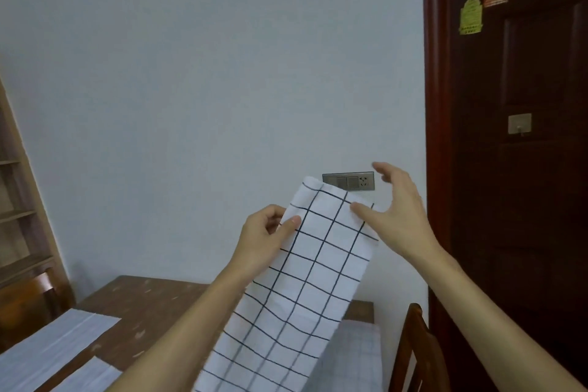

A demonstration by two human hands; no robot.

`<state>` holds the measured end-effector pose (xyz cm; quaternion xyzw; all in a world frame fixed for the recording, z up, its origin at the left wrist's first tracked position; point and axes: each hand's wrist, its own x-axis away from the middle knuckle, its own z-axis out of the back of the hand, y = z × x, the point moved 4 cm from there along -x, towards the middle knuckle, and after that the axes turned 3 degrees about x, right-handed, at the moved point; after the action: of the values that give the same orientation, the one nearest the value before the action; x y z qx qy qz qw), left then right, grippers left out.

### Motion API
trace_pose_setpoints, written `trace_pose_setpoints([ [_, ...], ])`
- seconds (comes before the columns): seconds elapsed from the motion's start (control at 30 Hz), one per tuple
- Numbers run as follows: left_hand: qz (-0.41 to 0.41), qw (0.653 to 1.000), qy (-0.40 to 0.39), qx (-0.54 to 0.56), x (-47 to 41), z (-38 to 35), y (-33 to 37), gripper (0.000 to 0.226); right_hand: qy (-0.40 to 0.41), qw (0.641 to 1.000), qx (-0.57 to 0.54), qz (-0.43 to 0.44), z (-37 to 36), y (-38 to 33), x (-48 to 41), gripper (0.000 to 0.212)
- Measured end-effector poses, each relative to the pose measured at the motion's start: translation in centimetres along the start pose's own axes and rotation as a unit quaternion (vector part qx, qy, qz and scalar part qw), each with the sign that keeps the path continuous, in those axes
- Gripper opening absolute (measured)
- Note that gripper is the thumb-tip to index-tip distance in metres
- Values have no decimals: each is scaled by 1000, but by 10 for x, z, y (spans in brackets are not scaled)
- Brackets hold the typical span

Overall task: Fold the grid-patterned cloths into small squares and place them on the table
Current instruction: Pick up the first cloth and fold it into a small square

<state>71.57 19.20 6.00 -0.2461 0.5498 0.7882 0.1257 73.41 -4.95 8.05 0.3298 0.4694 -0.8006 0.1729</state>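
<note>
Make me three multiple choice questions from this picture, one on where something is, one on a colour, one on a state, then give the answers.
1. Where is the wall socket panel?
A. behind the cloth's top edge
B. on the door
C. under the table

2. What colour are the grid lines on the held cloth?
A. red
B. dark
C. yellow

3. How is the right hand?
A. fist closed
B. flat on the table
C. fingers spread, thumb on the cloth

Answers: 1 A, the panel peeks above the cloth; 2 B, dark lines on white; 3 C, while the left hand pinches the other edge.
</note>
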Motion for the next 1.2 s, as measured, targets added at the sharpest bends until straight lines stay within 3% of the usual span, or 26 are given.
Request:
trace_pose_setpoints([
  [0.1, -66, 995, -2, -78, 0, -7, 4, 12, -72, 991, 48, 100, -11, -25, -5, 62],
  [0.2, -97, 992, -5, -82, 4, -14, 9, 12, -155, 980, 77, 98, -33, -38, -14, 65],
  [0.27, -103, 992, 0, -75, 5, -15, 9, 12, -190, 976, 64, 80, -43, -40, -20, 48],
  [0.33, -91, 994, 12, -62, 4, -12, 4, 14, -180, 980, 23, 80, -46, -41, -26, 31],
  [0.43, -59, 998, 1, -30, 6, -7, -11, 16, -150, 984, -30, 89, -48, -44, -30, 43],
  [0.5, -44, 998, -14, -39, 11, -3, -25, 17, -128, 987, -47, 91, -47, -45, -32, 35],
  [0.63, -18, 997, -27, -76, 24, 4, -56, 46, -104, 989, -55, 92, -43, -42, -39, 25],
  [0.87, 46, 997, -61, -2, 49, 10, -94, 44, -95, 989, -80, 79, -37, -34, -44, 15],
  [1.03, 130, 986, -94, 46, 68, 17, -147, 63, -101, 988, -79, 86, -39, -32, -40, 11],
  [1.17, 152, 979, -135, 29, 79, 13, -131, 24, -102, 988, -72, 91, -39, -33, -41, 13],
  [1.2, 149, 979, -134, 29, 77, 11, -122, 27, -116, 986, -71, 93, -40, -34, -40, 12],
])
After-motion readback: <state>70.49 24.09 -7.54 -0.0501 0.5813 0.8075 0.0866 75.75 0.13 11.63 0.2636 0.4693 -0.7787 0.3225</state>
